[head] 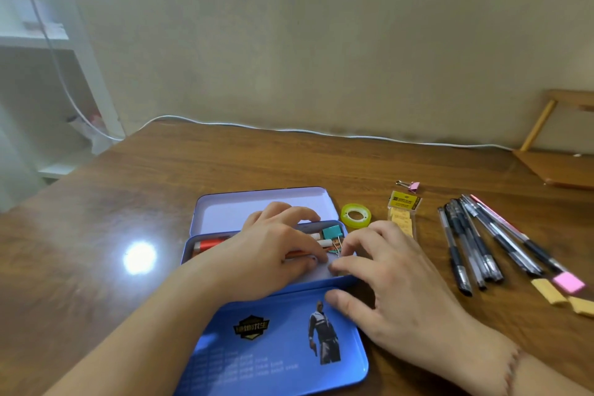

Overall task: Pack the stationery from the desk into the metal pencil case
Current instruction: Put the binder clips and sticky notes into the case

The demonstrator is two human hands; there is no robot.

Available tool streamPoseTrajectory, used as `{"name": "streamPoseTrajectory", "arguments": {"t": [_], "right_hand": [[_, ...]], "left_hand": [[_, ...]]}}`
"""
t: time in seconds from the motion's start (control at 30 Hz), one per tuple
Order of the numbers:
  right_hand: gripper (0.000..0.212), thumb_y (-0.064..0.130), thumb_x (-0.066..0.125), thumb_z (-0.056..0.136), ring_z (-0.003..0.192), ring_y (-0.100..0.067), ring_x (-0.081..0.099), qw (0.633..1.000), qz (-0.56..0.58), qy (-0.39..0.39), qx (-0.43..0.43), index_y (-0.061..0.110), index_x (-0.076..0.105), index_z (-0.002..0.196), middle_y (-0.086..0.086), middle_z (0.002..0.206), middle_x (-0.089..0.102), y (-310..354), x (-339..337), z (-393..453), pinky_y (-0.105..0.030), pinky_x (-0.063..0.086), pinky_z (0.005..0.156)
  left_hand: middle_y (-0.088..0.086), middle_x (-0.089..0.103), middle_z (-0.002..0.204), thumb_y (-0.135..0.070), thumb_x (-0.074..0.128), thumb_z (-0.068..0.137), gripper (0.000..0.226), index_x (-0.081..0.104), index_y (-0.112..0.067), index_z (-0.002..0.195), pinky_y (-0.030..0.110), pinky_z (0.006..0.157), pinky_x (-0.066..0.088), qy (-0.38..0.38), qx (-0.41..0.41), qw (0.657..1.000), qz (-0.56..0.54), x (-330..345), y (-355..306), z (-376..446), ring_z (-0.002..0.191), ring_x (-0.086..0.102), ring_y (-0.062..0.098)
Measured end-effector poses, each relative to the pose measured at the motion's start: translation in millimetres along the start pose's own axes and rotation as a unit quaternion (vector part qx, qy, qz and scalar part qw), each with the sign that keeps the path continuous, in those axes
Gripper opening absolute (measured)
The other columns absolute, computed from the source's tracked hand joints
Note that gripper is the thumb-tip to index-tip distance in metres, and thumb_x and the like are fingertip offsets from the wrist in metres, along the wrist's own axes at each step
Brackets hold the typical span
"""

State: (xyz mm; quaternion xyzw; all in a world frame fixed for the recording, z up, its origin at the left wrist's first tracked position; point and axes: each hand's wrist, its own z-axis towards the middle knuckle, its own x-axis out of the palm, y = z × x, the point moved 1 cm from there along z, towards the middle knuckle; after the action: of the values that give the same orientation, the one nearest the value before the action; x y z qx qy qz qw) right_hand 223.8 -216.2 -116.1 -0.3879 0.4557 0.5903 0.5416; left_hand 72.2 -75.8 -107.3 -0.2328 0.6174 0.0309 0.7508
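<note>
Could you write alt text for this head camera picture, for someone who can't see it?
Two bare hands, left hand and right hand, reach into an open blue metal pencil case on a wooden desk. Pens and a tape roll lie to its right.

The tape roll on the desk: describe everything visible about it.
The tape roll is a small ring of clear tape that looks yellow-green, glossy, with a pale inner core and an open centre hole. It lies flat on the wooden desk, just right of the open pencil case and left of a yellow packet. Nothing appears to touch it except the desk; the right hand is nearer the camera, apart from it. It is not yet packed.
</note>
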Motion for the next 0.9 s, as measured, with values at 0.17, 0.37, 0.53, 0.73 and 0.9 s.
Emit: {"name": "streamPoseTrajectory", "arguments": {"t": [0.17,0.37,0.53,0.73,0.9], "right_hand": [[0.044,0.062,0.049,0.084,0.112,-0.01,0.046,0.998,0.025,-0.063,-0.009,0.035,0.065,0.116,0.016,0.111,0.058,-7,-11,1,-0.028,0.039,0.091],[0.025,0.014,0.059,0.092,0.102,-0.016,0.06,0.964,0.082,-0.153,0.201,0.028,0.068,0.111,0.006,0.11,0.069,-101,-55,41,-0.033,0.047,0.089],[0.035,0.036,0.058,0.093,0.121,-0.021,0.055,0.954,-0.002,0.076,0.29,0.033,0.058,0.128,0.003,0.137,0.058,-154,-28,72,-0.04,0.047,0.1],[0.015,0.04,0.063,0.089,0.104,-0.018,0.061,0.958,-0.066,0.014,0.279,0.036,0.069,0.102,0.007,0.11,0.07,-152,-16,78,-0.037,0.052,0.083],[0.011,0.023,0.069,0.086,0.093,-0.02,0.064,0.955,0.037,-0.214,0.204,0.023,0.073,0.096,0.002,0.098,0.074,-122,-49,53,-0.036,0.051,0.082]], "left_hand": [[-0.014,0.038,0.147,-0.043,0.048,0.099,0.027,0.062,-0.048,0.121,0.04,0.111,0.026,0.003,0.015,1.0,0.015,0,1,1,0.136,0.025,0.011],[-0.022,0.038,0.147,-0.053,0.051,0.094,0.033,0.058,-0.045,0.126,0.028,0.11,0.023,0.005,0.003,1.0,-0.022,-8,-3,-1,0.133,0.03,0.002],[-0.025,0.028,0.15,-0.066,0.054,0.085,0.053,0.048,-0.046,0.134,0.025,0.111,0.019,0.043,-0.009,0.999,-0.009,-12,-5,-4,0.134,0.026,0.0],[-0.023,0.027,0.151,-0.067,0.058,0.082,0.062,0.044,-0.044,0.138,0.026,0.113,0.02,0.052,-0.002,0.999,0.008,-13,-8,-5,0.135,0.025,0.002],[-0.021,0.026,0.153,-0.067,0.059,0.081,0.065,0.041,-0.043,0.139,0.028,0.115,0.02,0.055,0.003,0.998,0.02,-13,-7,-5,0.137,0.026,0.004]]}}
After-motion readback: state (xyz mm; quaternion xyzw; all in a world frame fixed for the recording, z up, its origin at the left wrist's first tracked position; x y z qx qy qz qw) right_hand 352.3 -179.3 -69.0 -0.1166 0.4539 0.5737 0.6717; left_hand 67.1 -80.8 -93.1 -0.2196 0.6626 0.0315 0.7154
